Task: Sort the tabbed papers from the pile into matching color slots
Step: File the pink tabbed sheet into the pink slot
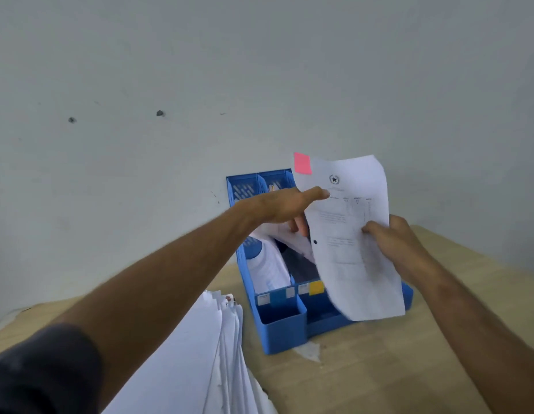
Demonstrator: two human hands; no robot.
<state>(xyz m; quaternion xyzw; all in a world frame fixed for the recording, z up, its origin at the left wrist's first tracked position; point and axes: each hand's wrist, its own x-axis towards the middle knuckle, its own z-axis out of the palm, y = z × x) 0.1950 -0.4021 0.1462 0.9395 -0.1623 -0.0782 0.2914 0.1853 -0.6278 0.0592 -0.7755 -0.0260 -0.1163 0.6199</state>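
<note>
A printed white sheet with a pink tab at its top left corner is held upright in front of the blue slotted file holder. My right hand pinches the sheet's right edge. My left hand reaches over the holder, thumb on the sheet's front and fingers behind it among papers in the middle slot. The holder's front shows a blue label on the left slot and a yellow label on the middle one. The right slot's label is hidden by the sheet. The paper pile lies at lower left.
The holder stands against a pale wall on a light wooden table. White papers lean inside the left slot. My left forearm crosses above the pile. A scrap or scuff marks the table just in front of the holder.
</note>
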